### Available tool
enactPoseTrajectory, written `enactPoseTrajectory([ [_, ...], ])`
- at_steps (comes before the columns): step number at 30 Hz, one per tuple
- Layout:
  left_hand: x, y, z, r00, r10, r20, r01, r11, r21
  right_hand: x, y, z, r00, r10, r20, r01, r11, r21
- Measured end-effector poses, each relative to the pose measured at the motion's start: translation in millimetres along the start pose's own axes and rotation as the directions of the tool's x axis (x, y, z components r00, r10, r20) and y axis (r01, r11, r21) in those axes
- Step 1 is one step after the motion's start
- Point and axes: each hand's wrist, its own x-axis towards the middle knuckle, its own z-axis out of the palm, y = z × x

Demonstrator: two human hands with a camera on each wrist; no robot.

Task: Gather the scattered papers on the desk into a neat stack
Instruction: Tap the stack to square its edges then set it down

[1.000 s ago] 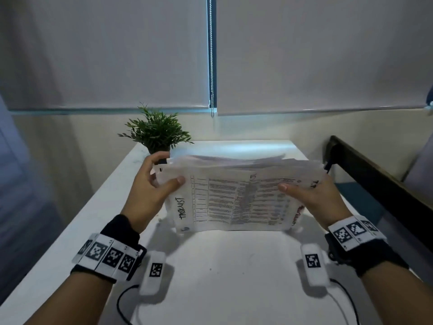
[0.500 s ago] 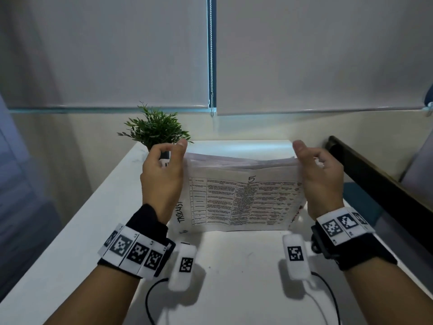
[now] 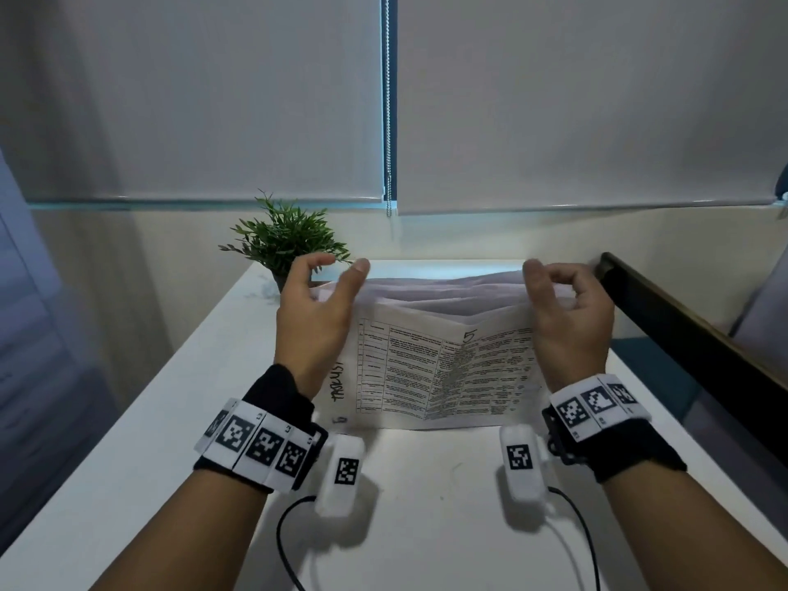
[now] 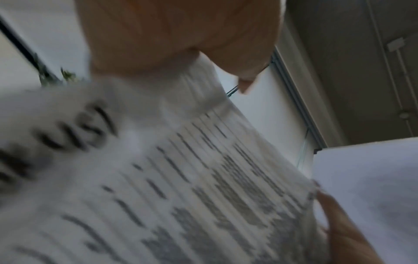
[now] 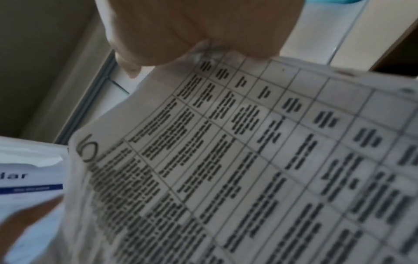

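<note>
A stack of printed papers stands on its long edge on the white desk, its front sheet a table with a handwritten 5 facing me. My left hand flanks the stack's left end, palm against the edge, thumb and loosely curled fingers raised above the top corner. At the right end my right hand mirrors it. The sheets' top edges are uneven. In the left wrist view my palm lies on the blurred papers. The right wrist view shows my right palm against the papers.
A small potted plant stands at the desk's far left corner, just behind my left hand. A dark wooden rail runs along the desk's right side. Closed roller blinds fill the wall behind. Cables from the wrist units trail over the near desk.
Both hands slid from the stack's lower sides, thumbs pressed on the front sheet, up to its top corners, and the fingers loosened. The stack now stands more upright.
</note>
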Motion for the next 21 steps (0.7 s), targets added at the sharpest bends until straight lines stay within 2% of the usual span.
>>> enactPoseTrajectory([
  [1, 1, -2, -8, 0.993, 0.019, 0.116, -0.023, 0.999, 0.027, 0, 2, -4, 0.997, 0.004, 0.074, -0.004, 1.000, 0.002],
  [3, 2, -8, -26, 0.938, 0.035, 0.346, -0.068, 0.994, 0.082, 6, 12, -16, 0.970, 0.029, 0.241, -0.031, 1.000, 0.002],
  [5, 1, -12, -38, 0.889, 0.064, 0.453, -0.148, 0.977, 0.152, 14, 16, -25, 0.927, 0.042, 0.374, -0.023, 0.998, -0.053],
  [6, 0, -15, -41, 0.888, 0.071, 0.453, -0.162, 0.973, 0.165, 16, 14, -27, 0.909, 0.031, 0.415, 0.004, 0.996, -0.085],
  [8, 5, -21, -43, 0.911, 0.038, 0.411, -0.069, 0.996, 0.062, 20, 9, -28, 0.897, -0.001, 0.441, 0.050, 0.994, -0.102],
  [10, 9, -32, -42, 0.925, -0.019, 0.380, 0.035, 0.999, -0.033, 23, 10, -26, 0.903, 0.001, 0.430, 0.029, 0.998, -0.062],
  [13, 8, -44, -40, 0.921, -0.094, 0.377, 0.096, 0.995, 0.012, 25, 15, -26, 0.900, 0.007, 0.436, -0.025, 0.999, 0.034],
  [15, 7, -51, -40, 0.925, -0.112, 0.363, 0.139, 0.989, -0.051, 24, 17, -30, 0.897, -0.006, 0.442, -0.022, 0.998, 0.059],
  [16, 7, -55, -42, 0.931, -0.115, 0.347, 0.167, 0.978, -0.125, 23, 17, -31, 0.896, -0.026, 0.444, 0.013, 0.999, 0.034],
  [18, 9, -59, -45, 0.945, -0.133, 0.298, 0.212, 0.945, -0.249, 22, 13, -33, 0.884, -0.134, 0.448, 0.203, 0.973, -0.109],
  [20, 9, -58, -44, 0.950, -0.129, 0.284, 0.208, 0.940, -0.270, 20, 12, -31, 0.818, -0.299, 0.492, 0.458, 0.855, -0.241],
  [21, 7, -58, -43, 0.946, -0.120, 0.300, 0.199, 0.948, -0.249, 20, 12, -30, 0.785, -0.338, 0.520, 0.528, 0.803, -0.277],
])
